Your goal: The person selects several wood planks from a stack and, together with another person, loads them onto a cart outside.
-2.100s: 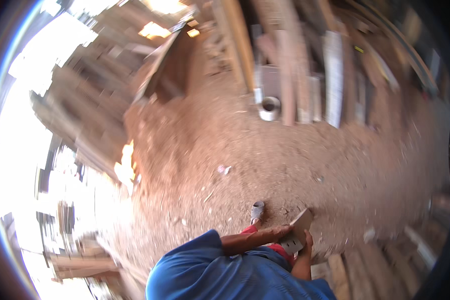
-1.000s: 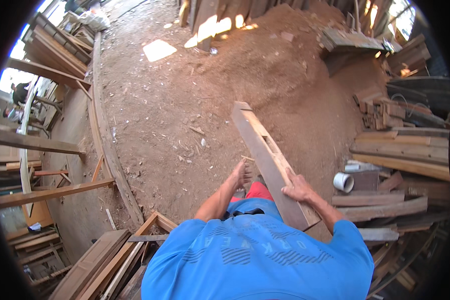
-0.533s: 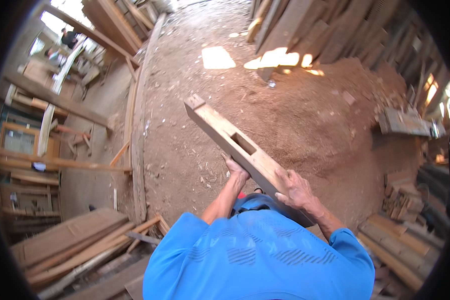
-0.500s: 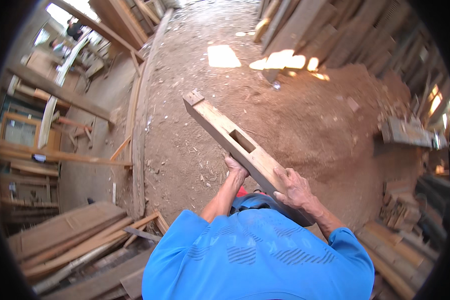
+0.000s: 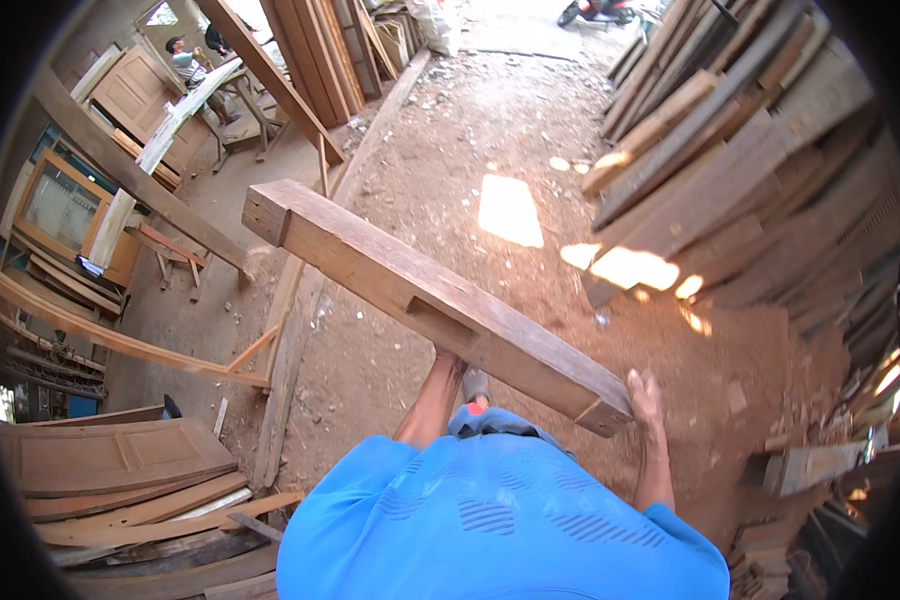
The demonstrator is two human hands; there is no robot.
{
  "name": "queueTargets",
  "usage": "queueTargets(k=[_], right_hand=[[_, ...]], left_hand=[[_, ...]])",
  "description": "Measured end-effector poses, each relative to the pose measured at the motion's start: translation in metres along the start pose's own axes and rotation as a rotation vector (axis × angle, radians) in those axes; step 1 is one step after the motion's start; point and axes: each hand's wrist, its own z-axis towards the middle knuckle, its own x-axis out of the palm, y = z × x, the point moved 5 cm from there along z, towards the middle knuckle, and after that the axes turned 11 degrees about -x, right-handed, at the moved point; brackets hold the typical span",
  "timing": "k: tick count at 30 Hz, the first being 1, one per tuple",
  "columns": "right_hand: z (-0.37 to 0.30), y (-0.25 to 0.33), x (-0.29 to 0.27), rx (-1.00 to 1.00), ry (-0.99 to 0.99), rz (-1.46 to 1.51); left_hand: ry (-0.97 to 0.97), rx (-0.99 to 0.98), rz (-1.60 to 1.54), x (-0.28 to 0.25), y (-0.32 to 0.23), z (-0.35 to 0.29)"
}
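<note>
A thick wooden beam (image 5: pixel 370 262) spans the space before me, its far end to the upper left and its near end at my right. A rectangular mortise (image 5: pixel 442 322) is cut into the side facing me, and both ends are stepped. My left hand (image 5: pixel 451 358) supports the beam from below near the mortise; most of it is hidden behind the wood. At the near right end, my right hand (image 5: pixel 647 398) grips the end with its fingers against the top edge.
Many planks (image 5: pixel 730 190) lean at the right. A panelled door (image 5: pixel 120 455) lies over stacked boards at the lower left. A wooden post (image 5: pixel 280 85) and a long rail (image 5: pixel 130 340) stand left of the dirt floor (image 5: pixel 370 390). People work at a far bench; a motorbike (image 5: pixel 598 12) is beyond.
The beam has swung more crosswise, risen and rolled, so the mortise faces me. My right hand has shifted from its upper face to the right end. My view has turned rightward.
</note>
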Motion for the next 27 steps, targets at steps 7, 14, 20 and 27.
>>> queueTargets(k=[7, 14, 20, 27], right_hand=[[0.139, 0.021, 0.128, 0.418, 0.442, 0.974], [0.362, 0.081, 0.195, 0.464, 0.167, 0.866], [0.598, 0.159, 0.238, 0.289, 0.367, 0.923], [0.882, 0.214, 0.253, -0.312, 0.040, 0.533]], left_hand=[[0.037, -0.008, 0.088, 0.098, -0.070, 0.173], [0.135, 0.000, 0.131, 0.196, -0.094, 0.389], [0.056, 0.379, 0.361, 0.313, -0.204, 0.507], [-0.260, 0.854, 0.280, 0.317, -0.355, 0.674]])
